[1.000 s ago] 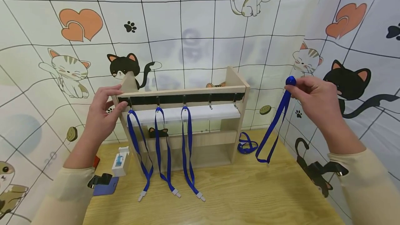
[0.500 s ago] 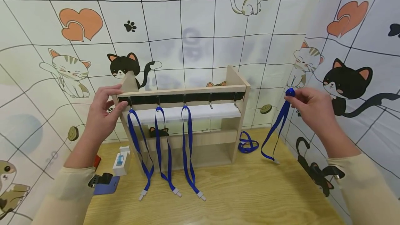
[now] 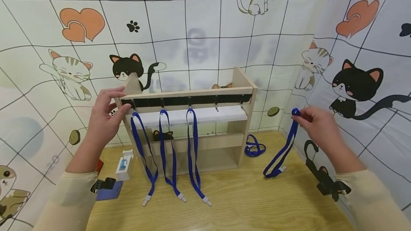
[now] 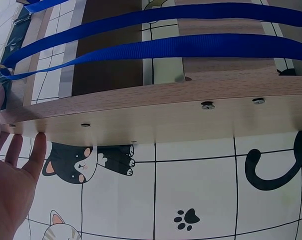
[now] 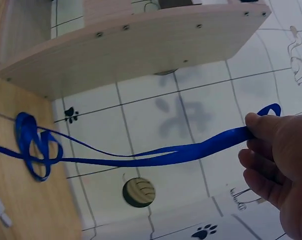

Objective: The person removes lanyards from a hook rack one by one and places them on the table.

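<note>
Down comes the right hand (image 3: 316,122), lower than 1 second ago, pinching the top of a flat blue fabric lanyard (image 3: 293,129); the lanyard's lower end now seems to rest on the wooden bench (image 3: 224,199), right of the pale wooden rack (image 3: 221,142). So it's off the hooks: 3 similar blue lanyards (image 3: 194,127) hang, 2 silvery metal hooks (image 3: 216,105) are bare. Well apart, the left hand (image 3: 106,113) grips the rack's left edge, unmoved. Only the left wrist view shows screw heads (image 4: 207,105) on that side's outer face.
</note>
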A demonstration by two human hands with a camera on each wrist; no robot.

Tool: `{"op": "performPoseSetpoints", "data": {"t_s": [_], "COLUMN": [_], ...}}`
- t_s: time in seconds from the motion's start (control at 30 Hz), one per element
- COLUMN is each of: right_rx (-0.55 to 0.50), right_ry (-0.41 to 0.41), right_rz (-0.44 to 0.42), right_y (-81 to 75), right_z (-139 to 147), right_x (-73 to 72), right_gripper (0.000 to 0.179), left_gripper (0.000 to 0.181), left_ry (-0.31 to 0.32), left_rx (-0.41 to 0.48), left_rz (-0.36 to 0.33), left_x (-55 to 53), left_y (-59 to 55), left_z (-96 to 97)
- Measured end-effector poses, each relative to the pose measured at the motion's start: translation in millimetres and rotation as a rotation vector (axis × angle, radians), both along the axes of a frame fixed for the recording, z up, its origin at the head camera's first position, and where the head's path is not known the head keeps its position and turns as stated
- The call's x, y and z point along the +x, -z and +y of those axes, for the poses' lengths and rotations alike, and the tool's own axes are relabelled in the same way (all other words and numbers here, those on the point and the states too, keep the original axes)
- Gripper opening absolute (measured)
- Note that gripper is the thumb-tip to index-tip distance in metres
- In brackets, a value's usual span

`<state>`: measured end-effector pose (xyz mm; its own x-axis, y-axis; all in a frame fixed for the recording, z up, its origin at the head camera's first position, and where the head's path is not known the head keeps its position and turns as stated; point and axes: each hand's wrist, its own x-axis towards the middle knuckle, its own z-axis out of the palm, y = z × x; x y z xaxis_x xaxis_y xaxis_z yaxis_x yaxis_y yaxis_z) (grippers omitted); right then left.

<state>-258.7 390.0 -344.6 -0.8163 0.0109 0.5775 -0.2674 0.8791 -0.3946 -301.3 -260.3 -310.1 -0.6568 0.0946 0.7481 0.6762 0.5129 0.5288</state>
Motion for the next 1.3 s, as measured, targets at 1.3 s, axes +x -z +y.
{"op": "performPoseSetpoints", "data": {"t_s": [1.3], "right_rx": [0.034], "right_ry": [-0.345], "right_rz": [-0.403], "right_y": [156.6], "right_z": [13], "right_x": [-17.1], "right_gripper": [0.011], "left_gripper": [0.043], "left_ry": [-0.018], "left_rx": [0.003], "left_rz": [-0.025], "left_x": [-0.1], "left_y": [-0.8], "left_z": [1.4]}}
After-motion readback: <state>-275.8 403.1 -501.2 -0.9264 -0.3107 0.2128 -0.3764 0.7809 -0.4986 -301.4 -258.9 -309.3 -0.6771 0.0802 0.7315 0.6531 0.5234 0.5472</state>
